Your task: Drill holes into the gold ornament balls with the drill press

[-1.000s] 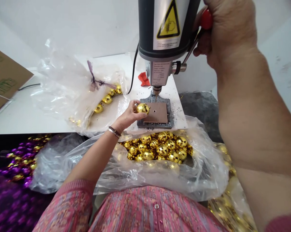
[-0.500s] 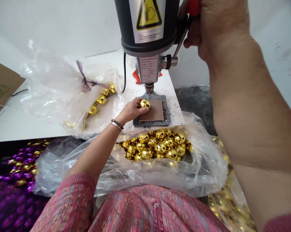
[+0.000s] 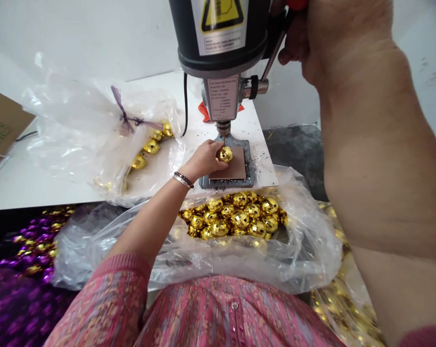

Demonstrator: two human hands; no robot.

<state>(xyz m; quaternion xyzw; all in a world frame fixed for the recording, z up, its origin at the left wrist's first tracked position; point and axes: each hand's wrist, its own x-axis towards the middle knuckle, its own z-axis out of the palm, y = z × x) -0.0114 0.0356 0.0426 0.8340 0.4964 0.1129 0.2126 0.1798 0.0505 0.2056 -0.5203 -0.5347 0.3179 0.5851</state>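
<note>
My left hand (image 3: 208, 159) is closed on a shiny gold faceted ball (image 3: 225, 154), fingers behind it and thumb in front. The ball is over the brown board (image 3: 236, 168) on the grey base of a small drill press (image 3: 221, 38). Directly above the ball is the thin drill bit (image 3: 224, 140); whether its tip touches the ball I cannot tell. At the upper right, my right hand (image 3: 295, 36) is wrapped round the red-ended feed lever (image 3: 276, 55) of the press. Part of that hand is hidden by the press and cut off by the frame's top.
A clear plastic bag (image 3: 305, 250) of gold balls (image 3: 241, 220) lies open before the table. Another clear bag (image 3: 76, 130) with several gold balls rests on the white table (image 3: 59, 188). Purple and gold balls (image 3: 33, 246) are at the lower left, a cardboard box (image 3: 4, 130) far left.
My left hand has moved right with the gold ball, from beside the drill bit to beneath it. My right hand still grips the lever. The view has shifted slightly.
</note>
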